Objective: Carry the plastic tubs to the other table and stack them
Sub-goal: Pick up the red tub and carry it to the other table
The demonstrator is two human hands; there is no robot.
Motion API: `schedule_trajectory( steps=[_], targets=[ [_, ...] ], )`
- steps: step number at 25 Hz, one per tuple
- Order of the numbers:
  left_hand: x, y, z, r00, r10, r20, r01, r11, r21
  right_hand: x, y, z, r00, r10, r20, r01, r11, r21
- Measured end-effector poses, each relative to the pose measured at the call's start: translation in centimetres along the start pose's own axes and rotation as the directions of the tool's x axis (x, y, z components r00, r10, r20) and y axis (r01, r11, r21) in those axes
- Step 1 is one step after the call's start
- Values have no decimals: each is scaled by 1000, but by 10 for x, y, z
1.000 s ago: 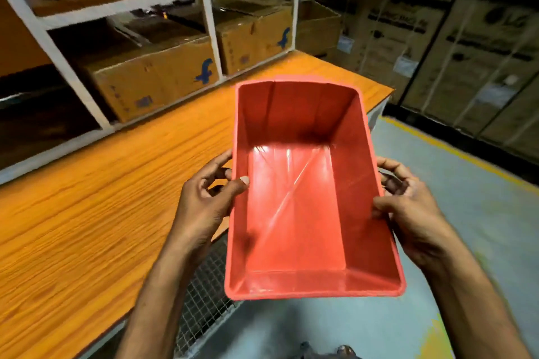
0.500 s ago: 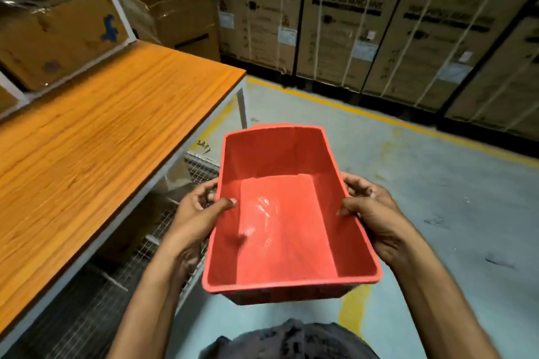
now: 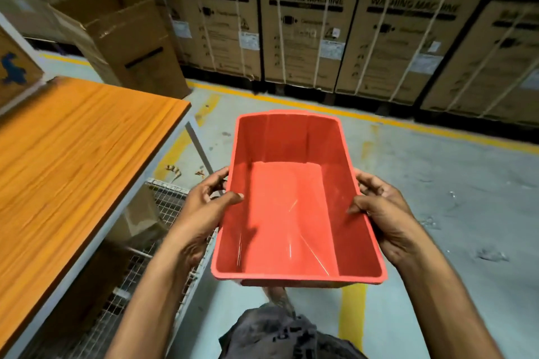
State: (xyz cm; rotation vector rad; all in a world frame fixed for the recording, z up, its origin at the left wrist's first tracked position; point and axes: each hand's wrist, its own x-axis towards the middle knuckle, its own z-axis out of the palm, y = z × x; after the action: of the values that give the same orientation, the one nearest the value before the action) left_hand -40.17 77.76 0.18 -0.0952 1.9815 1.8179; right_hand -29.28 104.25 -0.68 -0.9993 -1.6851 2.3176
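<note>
Way out past the hands: strapped cardboard cartons printed "LG" and "WASHING MACHINE", smaller label text too blurry to read. Held up between both hands over the grey floor: a red plastic tub, rectangular, open side up, glossy bottom with a few scratches, rolled rim. Gripped by its long sides, left hand and right hand, thumbs hooked over the rim, fingers curled round the outside. Left of the left hand, an orange wood-grain worktop, open cardboard box beyond it.
</note>
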Motion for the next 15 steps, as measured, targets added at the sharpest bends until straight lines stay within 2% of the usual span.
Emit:
schedule_trajectory(
  steps=[9, 13, 15],
  targets=[
    [148, 92, 13, 994, 36, -102, -43, 997, -67, 157, -110, 54, 997, 9, 79, -7, 1000, -29],
    [187, 119, 5, 991, 36, -129, -55, 988, -143, 209, -150, 82, 977, 28, 212, -25, 1000, -16],
    [202, 129, 4, 979, 40, -199, -75, 982, -174, 244, -167, 98, 958, 35, 286, -20, 998, -54]
  ],
)
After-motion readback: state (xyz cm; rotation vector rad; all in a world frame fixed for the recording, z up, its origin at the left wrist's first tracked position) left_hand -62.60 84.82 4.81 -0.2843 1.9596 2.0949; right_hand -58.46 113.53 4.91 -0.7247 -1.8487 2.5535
